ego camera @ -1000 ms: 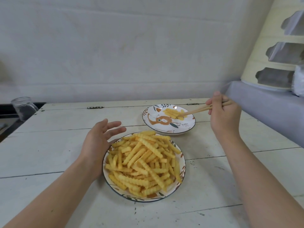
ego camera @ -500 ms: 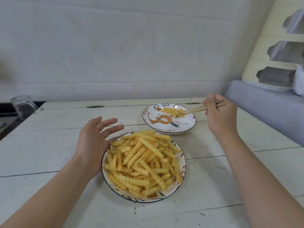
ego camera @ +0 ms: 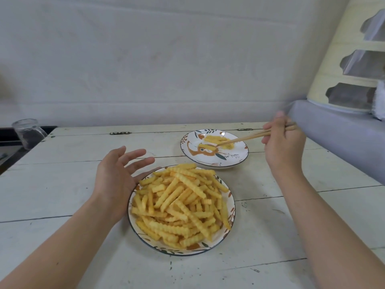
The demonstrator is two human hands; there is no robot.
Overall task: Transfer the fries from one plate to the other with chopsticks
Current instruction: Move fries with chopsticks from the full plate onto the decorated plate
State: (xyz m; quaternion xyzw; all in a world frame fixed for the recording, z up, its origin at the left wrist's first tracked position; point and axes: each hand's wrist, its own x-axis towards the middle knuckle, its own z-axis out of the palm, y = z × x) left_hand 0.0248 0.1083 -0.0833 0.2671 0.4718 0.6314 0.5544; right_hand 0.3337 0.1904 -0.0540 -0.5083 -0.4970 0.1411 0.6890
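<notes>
A heap of crinkle-cut fries point(ego camera: 181, 205) fills the near plate point(ego camera: 220, 246). Behind it stands the far plate point(ego camera: 239, 158) with a bird pattern and a few fries point(ego camera: 216, 140) on it. My right hand point(ego camera: 283, 147) grips wooden chopsticks point(ego camera: 245, 138) whose tips reach over the middle of the far plate, at one fry point(ego camera: 208, 147) lying there. Whether the tips pinch that fry I cannot tell. My left hand point(ego camera: 118, 176) rests against the near plate's left rim with fingers spread and straight.
Both plates sit on a white plank table point(ego camera: 62, 184). A glass mug point(ego camera: 29, 133) stands past the table's far left corner. At the right runs a grey-covered ledge point(ego camera: 337, 138) with a cream shelf unit point(ego camera: 354, 59) above it. A white wall closes the back.
The chopstick tips have dipped lower and further left over the far plate, with one fry now apart from the small pile. My left hand stays at the near plate.
</notes>
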